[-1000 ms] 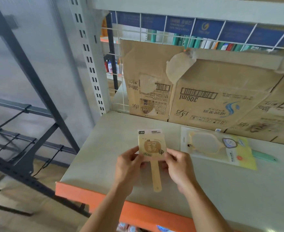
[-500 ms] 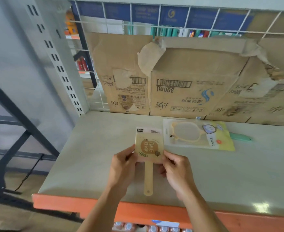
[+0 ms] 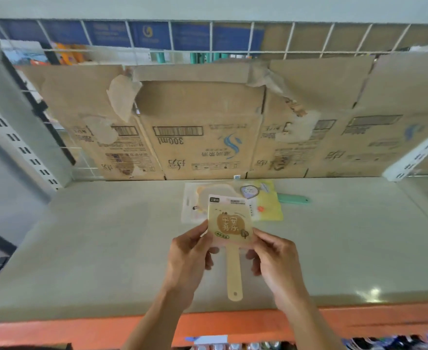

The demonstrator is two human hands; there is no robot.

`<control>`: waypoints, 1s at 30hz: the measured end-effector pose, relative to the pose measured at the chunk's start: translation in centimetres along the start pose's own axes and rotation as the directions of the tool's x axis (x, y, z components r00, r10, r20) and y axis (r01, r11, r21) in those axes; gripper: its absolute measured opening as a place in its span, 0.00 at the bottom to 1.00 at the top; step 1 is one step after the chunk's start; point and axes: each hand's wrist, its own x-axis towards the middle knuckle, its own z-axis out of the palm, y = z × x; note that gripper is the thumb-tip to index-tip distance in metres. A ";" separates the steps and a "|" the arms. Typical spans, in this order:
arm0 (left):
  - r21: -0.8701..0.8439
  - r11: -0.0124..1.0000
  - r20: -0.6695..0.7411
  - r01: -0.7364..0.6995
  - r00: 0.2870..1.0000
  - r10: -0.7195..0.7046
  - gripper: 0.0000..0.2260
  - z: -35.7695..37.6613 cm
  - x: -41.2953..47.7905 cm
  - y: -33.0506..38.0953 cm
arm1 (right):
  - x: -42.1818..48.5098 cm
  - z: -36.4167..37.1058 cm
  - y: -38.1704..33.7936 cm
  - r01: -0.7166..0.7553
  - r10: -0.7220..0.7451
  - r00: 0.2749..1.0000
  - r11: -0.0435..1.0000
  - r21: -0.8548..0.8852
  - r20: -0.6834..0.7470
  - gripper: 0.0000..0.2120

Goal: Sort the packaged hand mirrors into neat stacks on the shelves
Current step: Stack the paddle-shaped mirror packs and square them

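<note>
Behind the held mirror pack (image 3: 230, 223) we lose part of the fingers of the left hand (image 3: 190, 256) and the right hand (image 3: 275, 258). It also covers part of the yellow mirror pack (image 3: 268, 208) on the shelf (image 3: 107, 236). The goods (image 3: 389, 342) beneath are blurred and cut off by the bottom edge. The small print on the cardboard (image 3: 203, 109) is unreadable.

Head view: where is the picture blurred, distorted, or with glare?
In the head view the held mirror is fairly sharp; the cardboard print smears toward the right; the wide lens tilts the uprights outward; a small glare spot lies on the shelf, front right.
</note>
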 end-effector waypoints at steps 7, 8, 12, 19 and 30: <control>-0.007 1.000 -0.020 -0.016 1.000 0.016 0.18 6.7 -1.3 0.8 | 0.7 -6.5 -0.6 0.022 -0.022 1.000 1.000 0.007 0.005 0.23; -0.013 1.000 -0.020 -0.019 1.000 0.018 0.18 7.7 -1.5 0.8 | 0.8 -7.6 -0.7 0.029 -0.029 1.000 1.000 0.001 0.002 0.23; -0.001 1.000 -0.008 -0.027 1.000 0.027 0.22 11.9 -2.3 0.7 | 1.1 -11.7 -0.7 0.019 -0.019 1.000 1.000 0.017 -0.018 0.23; 0.020 0.999 0.040 -0.034 0.999 0.033 0.23 19.7 -3.9 -0.2 | 1.3 -19.5 -0.4 0.040 -0.039 0.996 0.999 0.013 -0.084 0.22; 0.015 0.999 0.139 -0.038 0.990 0.035 0.18 31.0 -5.8 -0.5 | 0.9 -29.9 -0.6 0.015 0.006 0.971 0.996 0.083 -0.240 0.22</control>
